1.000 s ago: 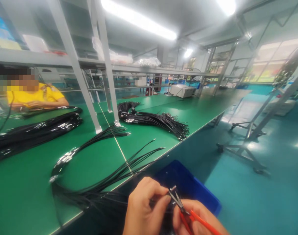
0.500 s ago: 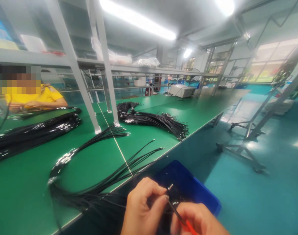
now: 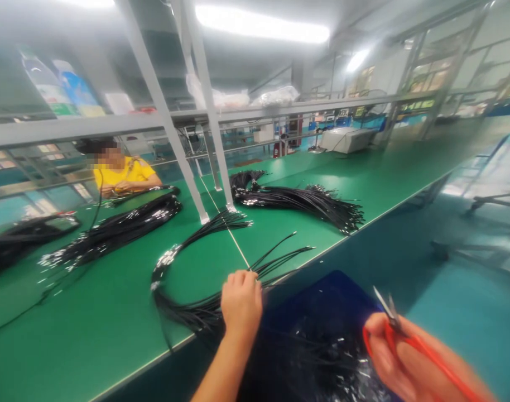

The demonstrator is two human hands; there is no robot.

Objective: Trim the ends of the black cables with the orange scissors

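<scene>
While the right hand [image 3: 409,357] is wrapped around some red-handled snips [image 3: 395,324], 2 blades parted, the left hand [image 3: 241,298] is over at the near edge of the green table [image 3: 112,335], fingers curled down at the black cables [image 3: 188,312]. Can't tell if it's actually gripping any. Those cables lie in a U-shaped bundle on the tabletop, with a dark blue bin [image 3: 336,285] just below the edge.

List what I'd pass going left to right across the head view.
Clear bottle on the shelf → person in yellow → left hand → white box → right hand holding the orange-handled tool.
</scene>
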